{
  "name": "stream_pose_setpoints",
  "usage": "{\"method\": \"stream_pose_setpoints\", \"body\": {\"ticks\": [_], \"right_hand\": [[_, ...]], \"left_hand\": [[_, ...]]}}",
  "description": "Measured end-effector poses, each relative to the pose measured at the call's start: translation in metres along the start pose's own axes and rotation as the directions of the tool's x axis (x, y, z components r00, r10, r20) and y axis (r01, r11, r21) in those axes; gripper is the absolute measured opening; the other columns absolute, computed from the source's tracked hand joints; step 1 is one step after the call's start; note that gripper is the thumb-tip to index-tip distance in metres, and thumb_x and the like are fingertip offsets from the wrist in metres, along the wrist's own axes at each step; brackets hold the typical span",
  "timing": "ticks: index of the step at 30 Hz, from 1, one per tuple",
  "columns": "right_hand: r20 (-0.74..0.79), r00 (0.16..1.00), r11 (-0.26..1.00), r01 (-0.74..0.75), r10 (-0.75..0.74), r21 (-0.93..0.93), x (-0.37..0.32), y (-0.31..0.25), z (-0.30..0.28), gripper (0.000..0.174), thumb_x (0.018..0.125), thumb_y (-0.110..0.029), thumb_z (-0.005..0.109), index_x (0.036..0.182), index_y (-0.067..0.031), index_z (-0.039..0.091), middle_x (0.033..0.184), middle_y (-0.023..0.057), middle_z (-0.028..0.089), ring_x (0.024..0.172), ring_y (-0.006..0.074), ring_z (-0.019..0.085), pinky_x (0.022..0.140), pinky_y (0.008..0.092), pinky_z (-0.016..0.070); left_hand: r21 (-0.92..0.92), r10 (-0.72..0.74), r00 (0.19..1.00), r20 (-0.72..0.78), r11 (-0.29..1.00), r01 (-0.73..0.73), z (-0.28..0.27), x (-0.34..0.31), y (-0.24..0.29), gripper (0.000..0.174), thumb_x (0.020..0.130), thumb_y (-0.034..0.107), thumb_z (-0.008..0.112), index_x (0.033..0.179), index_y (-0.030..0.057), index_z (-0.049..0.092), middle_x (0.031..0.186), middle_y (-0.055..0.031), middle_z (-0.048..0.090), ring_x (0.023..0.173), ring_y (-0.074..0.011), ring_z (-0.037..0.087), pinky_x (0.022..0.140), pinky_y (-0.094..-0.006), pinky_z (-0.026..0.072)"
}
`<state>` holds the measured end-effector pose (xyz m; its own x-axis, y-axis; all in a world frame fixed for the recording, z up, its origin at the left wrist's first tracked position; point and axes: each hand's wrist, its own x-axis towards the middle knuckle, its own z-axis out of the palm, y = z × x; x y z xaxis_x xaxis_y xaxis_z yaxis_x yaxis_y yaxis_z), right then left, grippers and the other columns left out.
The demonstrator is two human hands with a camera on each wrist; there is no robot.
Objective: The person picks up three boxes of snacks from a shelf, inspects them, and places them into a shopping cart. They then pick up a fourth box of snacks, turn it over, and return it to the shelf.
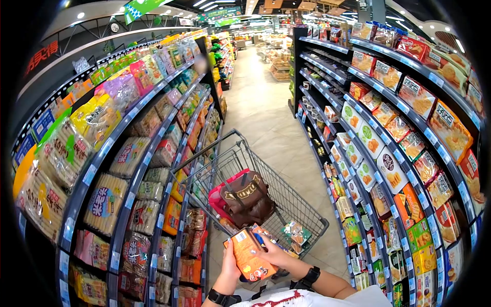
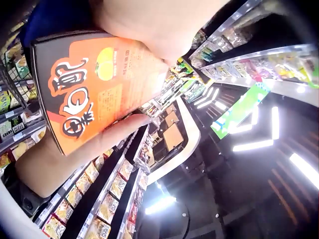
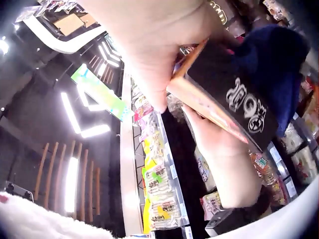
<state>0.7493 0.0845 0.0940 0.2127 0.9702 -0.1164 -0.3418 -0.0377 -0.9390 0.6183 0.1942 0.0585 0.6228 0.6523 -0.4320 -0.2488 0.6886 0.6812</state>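
Observation:
Both hands hold an orange carton [image 1: 248, 254] with black end panels and printed characters, above the near end of a shopping cart. My left hand [image 1: 231, 264] grips its left edge in the head view. From the other side my right hand [image 1: 276, 257] holds the carton, fingers lying over its upper face. The left wrist view has the carton [image 2: 107, 82] close up, with large characters on its orange face and my left hand [image 2: 149, 25] above it. In the right wrist view its black panel [image 3: 224, 82] shows, beside my right hand [image 3: 154, 45].
The wire cart [image 1: 307, 210] holds a brown bag [image 1: 249, 197] with gold lettering, something pink-red [image 1: 218, 199] and a snack packet [image 1: 296, 233]. Stocked shelves [image 1: 134, 169] line the left; more shelves [image 1: 409, 158] with boxed biscuits line the right. The tiled aisle [image 1: 258, 97] runs ahead.

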Motion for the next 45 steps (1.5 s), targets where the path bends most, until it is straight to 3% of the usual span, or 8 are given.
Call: {"method": "stream_pose_setpoints", "body": {"ticks": [6, 10, 16, 18, 25, 29, 35, 45], "right_hand": [[0.059, 0.996, 0.99, -0.067, 0.06, 0.125, 0.002, 0.012, 0.006, 0.058, 0.084, -0.007, 0.069, 0.134, -0.0006, 0.039, 0.123, 0.0107, 0.056, 0.109, 0.0142, 0.055, 0.091, 0.0295, 0.0461], [-0.038, 0.997, 0.997, 0.071, -0.069, 0.035, -0.002, 0.002, 0.008, 0.048, 0.085, -0.007, 0.068, 0.126, -0.0002, 0.046, 0.111, 0.0059, 0.063, 0.097, 0.0125, 0.061, 0.084, 0.0284, 0.0497], [-0.14, 0.895, 0.822, 0.313, -0.423, -0.476, -0.005, -0.024, 0.026, 0.052, 0.077, -0.009, 0.07, 0.124, -0.0016, 0.048, 0.102, 0.0136, 0.066, 0.091, 0.0202, 0.065, 0.078, 0.0322, 0.05], [-0.162, 0.899, 0.781, 0.251, -0.408, -0.573, -0.01, -0.042, 0.033, 0.054, 0.076, -0.008, 0.068, 0.126, -0.0025, 0.048, 0.101, 0.0154, 0.066, 0.09, 0.0224, 0.065, 0.078, 0.0322, 0.05], [-0.151, 0.917, 0.903, 0.314, -0.368, -0.293, 0.0, -0.038, 0.013, 0.053, 0.077, -0.006, 0.067, 0.125, -0.0002, 0.048, 0.11, 0.0117, 0.063, 0.097, 0.0198, 0.063, 0.084, 0.0305, 0.0489], [-0.224, 0.958, 0.892, 0.256, -0.181, 0.372, -0.002, -0.055, -0.009, 0.049, 0.076, 0.003, 0.059, 0.124, 0.0006, 0.048, 0.114, 0.0121, 0.061, 0.102, 0.0214, 0.061, 0.088, 0.0327, 0.0499], [-0.026, 0.999, 0.633, 0.032, -0.018, 0.774, -0.011, -0.037, -0.046, 0.051, 0.08, -0.015, 0.051, 0.126, 0.0056, 0.047, 0.118, 0.0227, 0.059, 0.101, 0.0329, 0.063, 0.091, 0.0439, 0.0504], [0.236, 0.971, 0.505, -0.187, -0.034, 0.843, -0.022, -0.006, -0.04, 0.058, 0.079, -0.017, 0.052, 0.132, 0.0058, 0.042, 0.125, 0.0244, 0.055, 0.109, 0.0371, 0.059, 0.095, 0.0473, 0.0475]], "left_hand": [[-0.118, 0.198, 0.958, -0.208, 0.967, -0.226, -0.021, 0.007, -0.003, 0.059, 0.098, 0.054, 0.03, 0.132, 0.0053, 0.032, 0.13, -0.011, 0.047, 0.119, -0.0241, 0.049, 0.101, -0.0381, 0.0394], [0.424, 0.646, 0.614, -0.455, 0.763, -0.488, 0.003, -0.003, 0.025, 0.04, 0.103, 0.037, 0.031, 0.122, 0.0029, 0.038, 0.122, -0.0151, 0.047, 0.116, -0.0213, 0.043, 0.103, -0.0353, 0.0296], [0.798, 0.827, 0.446, 0.341, -0.005, -0.602, 0.041, -0.037, 0.038, 0.019, 0.09, 0.011, 0.05, 0.1, -0.0041, 0.045, 0.096, -0.0171, 0.045, 0.09, -0.0303, 0.047, 0.085, -0.0365, 0.0384], [0.766, 0.778, 0.457, 0.432, -0.049, -0.641, 0.056, -0.051, 0.034, 0.018, 0.088, 0.01, 0.052, 0.096, -0.0043, 0.047, 0.093, -0.0189, 0.045, 0.087, -0.0335, 0.048, 0.081, -0.0383, 0.0394], [0.694, 0.655, 0.575, 0.49, 0.106, -0.712, 0.043, -0.058, 0.04, 0.014, 0.083, 0.01, 0.06, 0.083, -0.0016, 0.052, 0.079, -0.0124, 0.051, 0.069, -0.0251, 0.053, 0.063, -0.0323, 0.0417], [0.059, 0.333, 0.94, 0.076, 0.94, -0.337, 0.043, -0.063, 0.061, 0.01, 0.097, 0.017, 0.05, 0.103, 0.0092, 0.05, 0.095, -0.0032, 0.061, 0.086, -0.0113, 0.06, 0.078, -0.0255, 0.0497], [-0.192, 0.178, 0.921, 0.346, 0.975, -0.116, 0.023, -0.055, 0.073, 0.05, 0.092, 0.02, 0.052, 0.137, 0.0054, 0.037, 0.126, -0.0176, 0.054, 0.115, -0.0301, 0.055, 0.096, -0.0429, 0.0474], [0.406, 0.304, 0.821, 0.483, 0.753, -0.518, 0.047, -0.061, 0.065, 0.032, 0.077, -0.001, 0.065, 0.104, 0.0098, 0.052, 0.136, -0.0107, 0.035, 0.12, -0.0194, 0.045, 0.1, -0.0341, 0.0377]]}}
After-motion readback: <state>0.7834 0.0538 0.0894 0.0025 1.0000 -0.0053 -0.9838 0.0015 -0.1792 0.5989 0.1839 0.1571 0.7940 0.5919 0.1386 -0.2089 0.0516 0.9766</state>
